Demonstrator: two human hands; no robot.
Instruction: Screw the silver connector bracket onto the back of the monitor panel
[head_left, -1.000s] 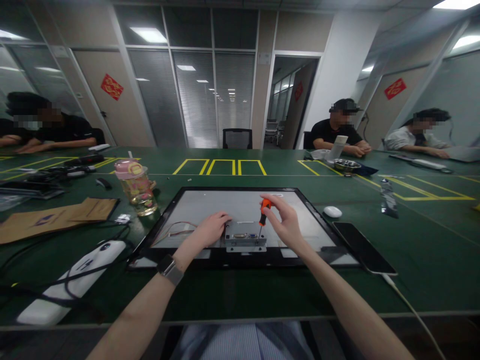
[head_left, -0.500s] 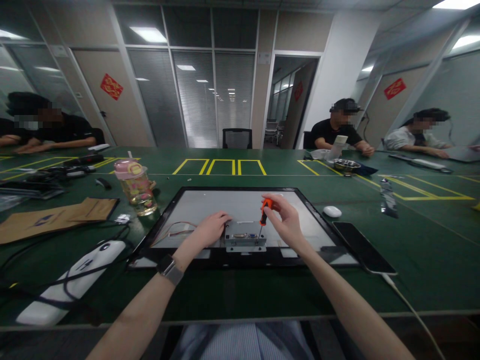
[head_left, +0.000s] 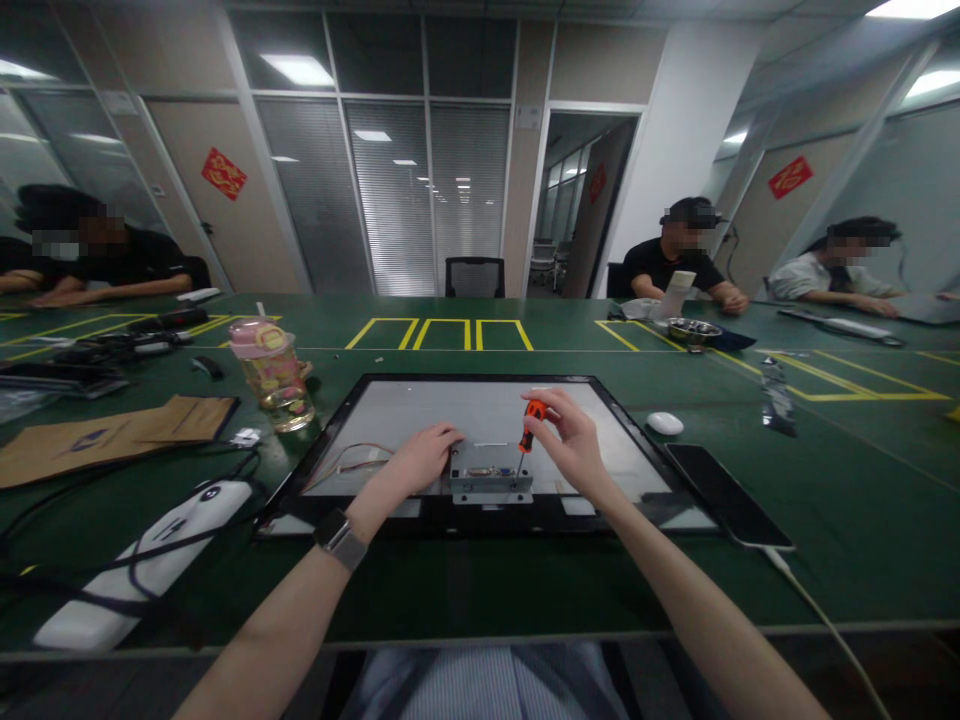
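A flat display panel (head_left: 420,405) with a black frame lies face-down or back-up on the table; I cannot tell which. At its near edge sits a grey metal bracket (head_left: 491,495) with port connectors along its front. My left hand (head_left: 429,455) is closed at the bracket's left rear corner, its thumb hidden. My right hand (head_left: 571,438) grips the orange and black handle of a screwdriver (head_left: 532,425). The screwdriver is nearly upright, its tip down at the bracket's right end. Thin wires (head_left: 352,458) lie on the panel left of my left hand.
To the left are a pink-lidded bottle (head_left: 271,375), a brown paper bag (head_left: 112,435) and a white power strip (head_left: 142,570) with black cables. To the right lie a phone (head_left: 727,495) on a cable and a white earbud case (head_left: 664,423). Other people sit across the table.
The screwdriver's handle looks slightly turned between my right fingers, with its tip in the same spot. My left hand and the panel have not moved.
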